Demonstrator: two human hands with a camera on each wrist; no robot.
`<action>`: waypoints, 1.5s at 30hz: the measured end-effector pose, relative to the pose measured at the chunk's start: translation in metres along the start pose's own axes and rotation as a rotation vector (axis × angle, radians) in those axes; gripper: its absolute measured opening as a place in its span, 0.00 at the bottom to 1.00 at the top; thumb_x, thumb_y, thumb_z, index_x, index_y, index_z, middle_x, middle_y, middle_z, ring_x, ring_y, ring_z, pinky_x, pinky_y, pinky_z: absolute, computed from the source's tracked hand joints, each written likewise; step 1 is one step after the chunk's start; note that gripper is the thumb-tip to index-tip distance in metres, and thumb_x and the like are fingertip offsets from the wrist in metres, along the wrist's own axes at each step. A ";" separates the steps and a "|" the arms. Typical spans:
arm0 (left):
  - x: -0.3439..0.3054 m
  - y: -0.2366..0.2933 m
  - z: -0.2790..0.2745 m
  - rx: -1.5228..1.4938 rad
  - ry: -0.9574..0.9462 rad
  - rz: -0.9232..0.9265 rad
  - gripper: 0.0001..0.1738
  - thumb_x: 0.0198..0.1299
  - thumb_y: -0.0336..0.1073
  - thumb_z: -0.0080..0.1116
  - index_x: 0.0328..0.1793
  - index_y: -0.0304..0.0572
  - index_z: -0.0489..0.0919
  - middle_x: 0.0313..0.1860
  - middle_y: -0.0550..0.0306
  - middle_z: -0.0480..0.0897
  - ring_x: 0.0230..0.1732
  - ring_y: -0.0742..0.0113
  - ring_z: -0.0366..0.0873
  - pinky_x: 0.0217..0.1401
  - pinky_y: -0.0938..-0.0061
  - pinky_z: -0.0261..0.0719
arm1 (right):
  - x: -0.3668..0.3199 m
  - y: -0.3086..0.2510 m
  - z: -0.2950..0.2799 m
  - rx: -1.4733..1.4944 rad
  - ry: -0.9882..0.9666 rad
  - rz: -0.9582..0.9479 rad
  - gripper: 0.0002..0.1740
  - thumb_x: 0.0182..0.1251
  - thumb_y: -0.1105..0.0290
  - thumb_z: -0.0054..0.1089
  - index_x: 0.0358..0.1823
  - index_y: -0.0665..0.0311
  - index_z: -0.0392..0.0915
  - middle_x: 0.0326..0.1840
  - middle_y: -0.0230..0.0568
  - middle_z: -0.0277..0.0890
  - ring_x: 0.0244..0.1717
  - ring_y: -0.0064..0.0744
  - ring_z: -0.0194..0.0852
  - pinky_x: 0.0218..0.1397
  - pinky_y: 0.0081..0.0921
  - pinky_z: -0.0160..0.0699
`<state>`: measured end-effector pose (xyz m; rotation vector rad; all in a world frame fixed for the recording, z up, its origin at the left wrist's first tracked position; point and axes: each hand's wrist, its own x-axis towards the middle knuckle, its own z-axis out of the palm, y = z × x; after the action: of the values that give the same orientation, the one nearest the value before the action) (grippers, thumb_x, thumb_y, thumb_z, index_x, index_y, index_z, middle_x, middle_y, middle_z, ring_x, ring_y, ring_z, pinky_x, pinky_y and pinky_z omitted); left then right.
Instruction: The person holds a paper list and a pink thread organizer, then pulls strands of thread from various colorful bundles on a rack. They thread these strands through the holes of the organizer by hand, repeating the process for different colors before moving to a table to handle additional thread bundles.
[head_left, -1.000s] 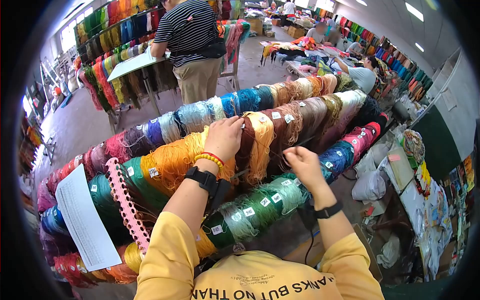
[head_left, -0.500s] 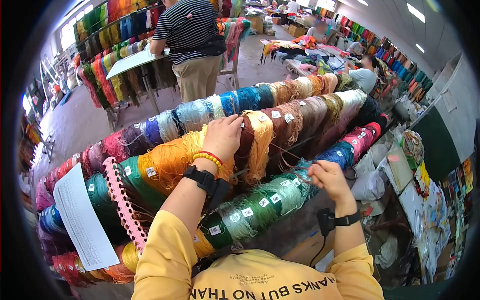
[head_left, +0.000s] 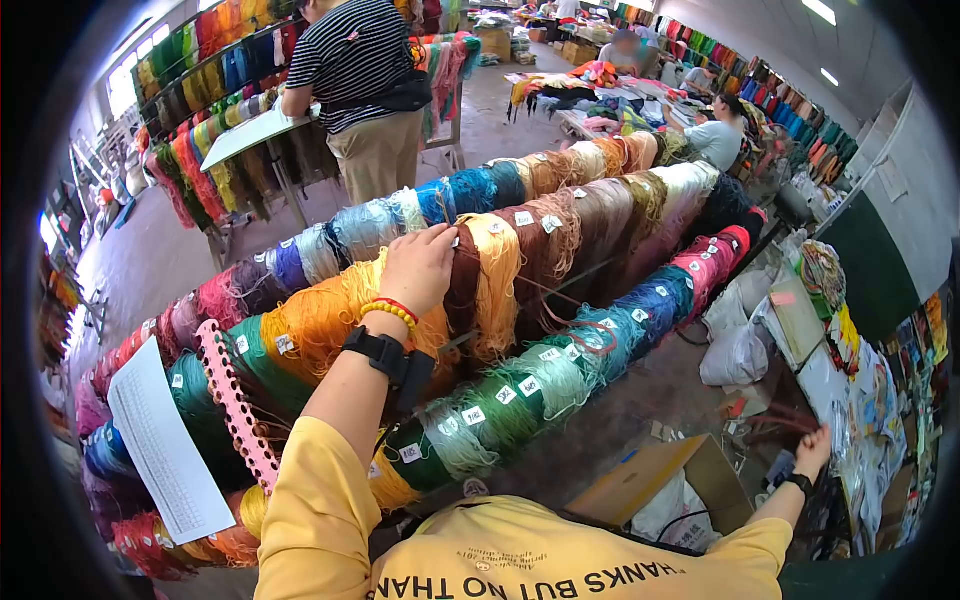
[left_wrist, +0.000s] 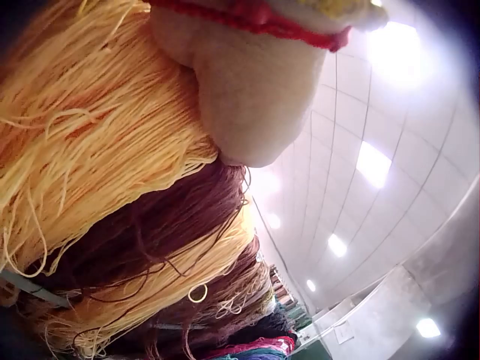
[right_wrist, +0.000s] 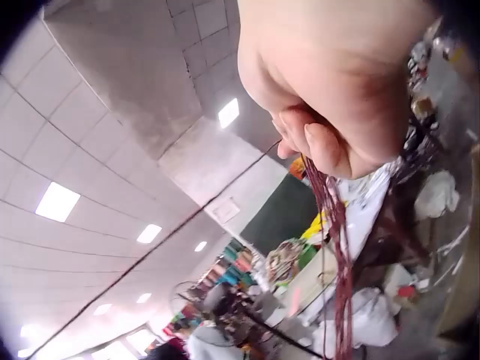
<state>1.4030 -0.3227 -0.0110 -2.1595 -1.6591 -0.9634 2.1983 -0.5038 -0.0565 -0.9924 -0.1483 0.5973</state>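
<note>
- The left hand (head_left: 420, 265) rests on the middle row (head_left: 605, 215) of the yarn rack (left_wrist: 37, 290), about midway between its ends, where orange yarn (head_left: 325, 310) meets dark brown yarn (head_left: 464, 290). Its fingertips are hidden, so I cannot tell whether its grip is closed on any yarn.
- A pale yellow skein (head_left: 498, 285) hangs just beyond that hand, toward the right end of the same row.
- The right hand (head_left: 814, 452) is stretched well out past the front of the rack, near a cluttered table. Its fingers are curled, and the grip holds thin maroon strands (right_wrist: 339, 232).
- Most of those strands hang down below the fist in the right wrist view; one long thread (right_wrist: 161, 241) runs away from it in a nearly straight line.
- The front row (head_left: 545, 380) carries green, pale green and teal yarn with small white labels; a loop of maroon thread lies over its teal part.
- Near the rack's left end, a printed white sheet (head_left: 170, 440) and a pink perforated strip (head_left: 235, 405) lie across the rows, side by side.
- An open cardboard box (head_left: 690, 475) stands below the right arm.
</note>
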 end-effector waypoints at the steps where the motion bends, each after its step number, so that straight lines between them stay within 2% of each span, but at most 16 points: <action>1: 0.000 0.000 0.000 -0.012 0.002 -0.001 0.16 0.57 0.35 0.50 0.52 0.45 0.76 0.53 0.55 0.77 0.52 0.55 0.74 0.57 0.61 0.66 | 0.001 -0.008 -0.024 -0.090 0.151 -0.061 0.14 0.69 0.60 0.47 0.47 0.61 0.71 0.16 0.22 0.46 0.11 0.14 0.41 0.10 0.15 0.43; 3: 0.000 0.002 -0.002 -0.060 0.018 -0.012 0.17 0.56 0.34 0.52 0.53 0.44 0.75 0.54 0.52 0.76 0.52 0.53 0.73 0.57 0.60 0.67 | -0.021 -0.003 -0.033 -0.290 0.377 -0.138 0.13 0.68 0.60 0.48 0.41 0.60 0.75 0.16 0.21 0.52 0.11 0.15 0.45 0.10 0.17 0.45; 6: 0.001 0.008 -0.011 -0.128 0.106 -0.014 0.22 0.50 0.31 0.57 0.55 0.42 0.74 0.55 0.45 0.74 0.53 0.47 0.72 0.58 0.59 0.69 | -0.055 0.028 -0.005 -0.695 0.151 -0.054 0.12 0.62 0.59 0.54 0.33 0.59 0.78 0.13 0.21 0.53 0.11 0.15 0.46 0.12 0.17 0.45; 9: -0.003 0.034 -0.052 -0.201 0.130 0.067 0.20 0.51 0.31 0.57 0.53 0.42 0.74 0.53 0.46 0.75 0.50 0.47 0.73 0.55 0.61 0.71 | -0.160 0.053 0.108 -1.130 -0.362 0.009 0.12 0.58 0.59 0.57 0.27 0.60 0.78 0.13 0.21 0.56 0.13 0.13 0.50 0.14 0.17 0.45; 10: -0.005 0.042 -0.068 -0.311 0.072 0.117 0.18 0.52 0.29 0.56 0.51 0.41 0.75 0.50 0.46 0.75 0.46 0.48 0.75 0.51 0.64 0.74 | -0.178 0.067 0.132 -1.187 -0.678 -0.150 0.11 0.59 0.62 0.56 0.25 0.61 0.79 0.15 0.22 0.60 0.16 0.13 0.52 0.18 0.18 0.47; 11: -0.010 0.052 -0.084 -0.395 -0.036 0.137 0.18 0.52 0.29 0.56 0.52 0.40 0.74 0.51 0.47 0.75 0.47 0.50 0.75 0.52 0.66 0.74 | -0.225 0.066 0.174 -1.196 -0.821 0.002 0.11 0.60 0.64 0.54 0.26 0.62 0.79 0.16 0.22 0.62 0.18 0.13 0.54 0.20 0.18 0.50; 12: -0.019 0.062 -0.100 -0.476 -0.146 0.153 0.18 0.53 0.28 0.56 0.53 0.40 0.74 0.52 0.47 0.74 0.48 0.51 0.75 0.52 0.67 0.73 | -0.282 0.061 0.218 -1.359 -0.973 -0.066 0.12 0.61 0.64 0.54 0.29 0.66 0.79 0.17 0.24 0.65 0.20 0.14 0.59 0.22 0.20 0.56; 15: -0.052 0.084 -0.153 -0.714 -0.419 0.164 0.19 0.54 0.26 0.55 0.55 0.39 0.73 0.50 0.49 0.74 0.45 0.59 0.77 0.50 0.72 0.75 | -0.389 0.067 0.291 -1.160 -1.669 -0.144 0.11 0.64 0.67 0.53 0.33 0.69 0.77 0.25 0.35 0.76 0.28 0.20 0.68 0.34 0.21 0.68; 23: -0.157 0.036 -0.270 -1.114 -0.416 -0.136 0.28 0.60 0.27 0.51 0.68 0.38 0.60 0.53 0.53 0.74 0.54 0.69 0.72 0.58 0.73 0.71 | -0.618 0.104 0.377 -0.840 -2.501 -0.270 0.11 0.64 0.66 0.55 0.32 0.70 0.76 0.21 0.37 0.72 0.24 0.23 0.65 0.30 0.23 0.68; 24: -0.173 0.029 -0.284 -1.169 -0.367 -0.163 0.28 0.60 0.27 0.51 0.67 0.37 0.60 0.53 0.55 0.74 0.54 0.70 0.72 0.58 0.74 0.71 | -0.639 0.113 0.375 -0.688 -2.520 -0.201 0.12 0.64 0.66 0.54 0.32 0.70 0.75 0.20 0.36 0.70 0.24 0.21 0.62 0.29 0.22 0.67; 26: -0.202 0.017 -0.314 -1.410 -0.325 -0.311 0.27 0.61 0.27 0.51 0.67 0.36 0.60 0.54 0.58 0.74 0.54 0.72 0.71 0.57 0.74 0.70 | -0.686 0.111 0.375 -0.731 -2.566 -0.101 0.12 0.65 0.66 0.54 0.34 0.70 0.76 0.21 0.29 0.70 0.25 0.16 0.62 0.28 0.18 0.66; 28: -0.235 0.004 -0.342 -1.377 -0.262 -0.357 0.27 0.61 0.27 0.51 0.67 0.36 0.60 0.52 0.59 0.74 0.53 0.74 0.71 0.57 0.76 0.70 | -0.728 0.113 0.370 -0.772 -2.574 0.071 0.11 0.65 0.67 0.54 0.36 0.69 0.76 0.22 0.24 0.69 0.26 0.13 0.62 0.28 0.15 0.65; 34: -0.317 -0.010 -0.424 -1.294 -0.104 -0.610 0.22 0.61 0.30 0.52 0.62 0.34 0.67 0.41 0.61 0.76 0.39 0.78 0.74 0.44 0.81 0.74 | -0.824 0.120 0.352 -0.682 -2.689 -0.078 0.11 0.65 0.66 0.54 0.35 0.69 0.78 0.22 0.27 0.72 0.25 0.13 0.64 0.27 0.15 0.65; 37: -0.345 -0.010 -0.463 -1.143 -0.109 -0.762 0.12 0.62 0.33 0.52 0.49 0.34 0.77 0.30 0.64 0.76 0.29 0.82 0.70 0.31 0.85 0.69 | -0.845 0.129 0.348 -0.587 -2.696 -0.120 0.12 0.65 0.66 0.54 0.35 0.69 0.77 0.24 0.27 0.73 0.27 0.13 0.65 0.29 0.15 0.66; 39: -0.363 -0.010 -0.489 -1.073 -0.182 -0.818 0.10 0.62 0.32 0.51 0.44 0.34 0.78 0.24 0.65 0.74 0.24 0.82 0.68 0.26 0.85 0.65 | -0.854 0.129 0.347 -0.580 -2.692 -0.047 0.12 0.66 0.65 0.54 0.36 0.69 0.77 0.26 0.26 0.74 0.28 0.13 0.65 0.30 0.15 0.66; 45: -0.417 -0.019 -0.531 -1.120 0.028 -0.862 0.07 0.61 0.29 0.49 0.36 0.32 0.77 0.19 0.66 0.70 0.18 0.82 0.61 0.20 0.85 0.57 | -0.865 0.153 0.334 -0.607 -2.665 0.273 0.13 0.67 0.64 0.53 0.36 0.68 0.78 0.29 0.25 0.74 0.32 0.13 0.67 0.36 0.14 0.68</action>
<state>1.1465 -0.9339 0.1188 -1.7423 -2.4249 -2.6385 1.2900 -0.6582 0.1296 -0.0365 -2.6389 1.8191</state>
